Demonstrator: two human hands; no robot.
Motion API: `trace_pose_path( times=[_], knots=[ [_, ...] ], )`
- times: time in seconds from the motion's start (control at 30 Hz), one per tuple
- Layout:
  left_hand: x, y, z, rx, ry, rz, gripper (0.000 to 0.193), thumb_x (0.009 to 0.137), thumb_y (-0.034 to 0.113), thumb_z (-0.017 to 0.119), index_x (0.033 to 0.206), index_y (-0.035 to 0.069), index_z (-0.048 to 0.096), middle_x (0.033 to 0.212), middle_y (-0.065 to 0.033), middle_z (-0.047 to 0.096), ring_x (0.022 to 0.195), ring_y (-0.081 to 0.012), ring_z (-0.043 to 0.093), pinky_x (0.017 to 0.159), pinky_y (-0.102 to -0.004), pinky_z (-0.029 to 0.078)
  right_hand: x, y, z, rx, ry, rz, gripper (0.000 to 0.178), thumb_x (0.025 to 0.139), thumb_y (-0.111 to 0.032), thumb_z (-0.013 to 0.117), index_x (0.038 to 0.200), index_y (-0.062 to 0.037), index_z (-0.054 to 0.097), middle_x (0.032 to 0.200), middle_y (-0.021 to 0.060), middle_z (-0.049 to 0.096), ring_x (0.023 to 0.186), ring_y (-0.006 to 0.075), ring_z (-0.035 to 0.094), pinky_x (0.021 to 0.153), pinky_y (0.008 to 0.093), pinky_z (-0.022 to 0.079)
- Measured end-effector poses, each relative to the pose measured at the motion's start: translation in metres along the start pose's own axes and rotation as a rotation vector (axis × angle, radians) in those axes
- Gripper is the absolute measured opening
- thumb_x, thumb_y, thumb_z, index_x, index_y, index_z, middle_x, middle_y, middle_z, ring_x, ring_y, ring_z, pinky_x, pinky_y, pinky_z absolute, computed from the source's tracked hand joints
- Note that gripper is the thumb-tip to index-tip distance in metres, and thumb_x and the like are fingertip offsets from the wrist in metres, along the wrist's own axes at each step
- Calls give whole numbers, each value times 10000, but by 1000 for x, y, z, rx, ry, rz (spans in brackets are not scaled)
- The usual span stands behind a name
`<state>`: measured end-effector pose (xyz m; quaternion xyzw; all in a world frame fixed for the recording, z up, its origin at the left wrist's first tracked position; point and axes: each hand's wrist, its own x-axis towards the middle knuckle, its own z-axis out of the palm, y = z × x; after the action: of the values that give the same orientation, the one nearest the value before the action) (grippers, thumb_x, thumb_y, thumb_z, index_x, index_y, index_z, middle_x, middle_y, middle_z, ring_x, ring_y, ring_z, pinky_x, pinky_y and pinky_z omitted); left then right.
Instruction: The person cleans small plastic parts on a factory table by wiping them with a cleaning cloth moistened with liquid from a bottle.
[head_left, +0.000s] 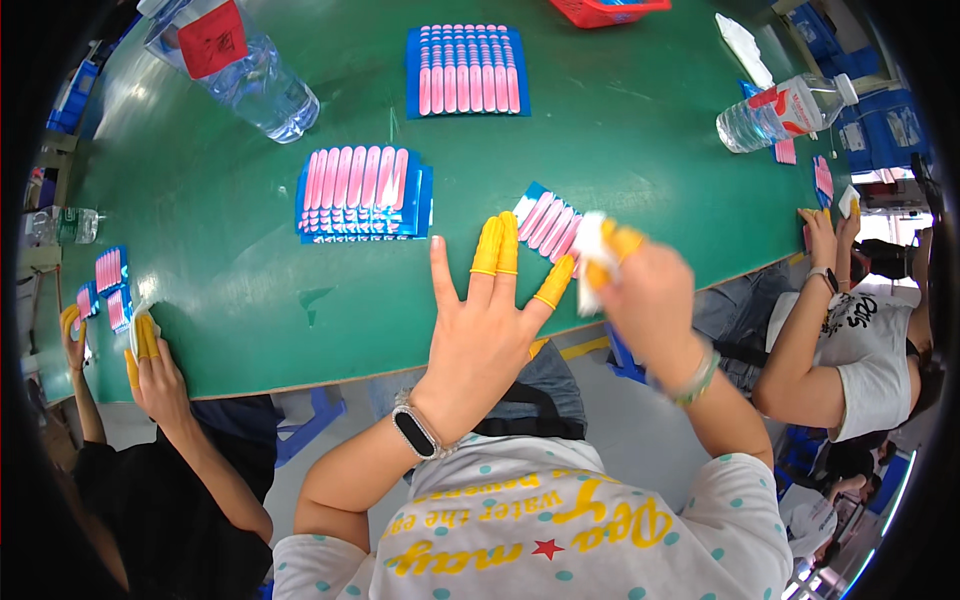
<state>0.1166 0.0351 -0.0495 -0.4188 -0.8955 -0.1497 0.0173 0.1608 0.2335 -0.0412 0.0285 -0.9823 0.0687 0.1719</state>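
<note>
Spreading your left hand (487, 330) flat in the air above the near edge of the green table (230, 250), you grasp nothing with it; yellow finger covers (497, 245) sit on three of its fingertips. Your right hand (640, 295) is blurred, closed around a small white cloth (592, 255) just beside a blue card of pink strips (548, 222) lying on the table by your fingertips. A thicker stack of such cards (365, 195) lies to the left of it, another card (467, 70) farther back. Two clear water bottles (245, 75) lie on their sides towards the far corners. A co-worker's hand (150, 365) rests at the table's left edge, another person's hands (825, 235) at the right edge.
</note>
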Motion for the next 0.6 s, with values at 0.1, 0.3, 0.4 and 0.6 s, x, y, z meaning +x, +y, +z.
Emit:
trace_pose_path(
  times=[0.1,0.3,0.4,0.6],
  knots=[
    [0,1,-2,-3,1,2,636,767,353,734,1369,264,546,1438,-299,425,1401,-363,357,1106,-743,114,-7,-3,-5,66,-11,-29,260,665,-167,781,836,-42,630,738,120,599,629,301,601,579,400,489],
    [0,0,3,32,-4,-2,820,648,406,820,1400,279,519,1483,-296,369,1391,-384,359,1102,-731,119,-17,-5,-6,-10,-61,61,281,690,-160,778,894,-30,633,762,118,610,678,307,619,597,423,488],
    [0,1,3,36,-1,0,844,644,404,823,1416,282,505,1487,-296,364,1391,-383,360,1103,-729,123,-18,-9,-17,92,-93,107,294,704,-164,782,908,-23,625,778,127,617,702,319,625,596,432,481],
    [3,2,-1,58,-29,9,780,701,411,779,1417,273,502,1478,-305,372,1389,-373,367,1104,-734,131,-21,-1,-11,74,-37,273,289,728,-187,790,907,-32,624,701,125,583,635,350,600,558,459,464]
  ],
)
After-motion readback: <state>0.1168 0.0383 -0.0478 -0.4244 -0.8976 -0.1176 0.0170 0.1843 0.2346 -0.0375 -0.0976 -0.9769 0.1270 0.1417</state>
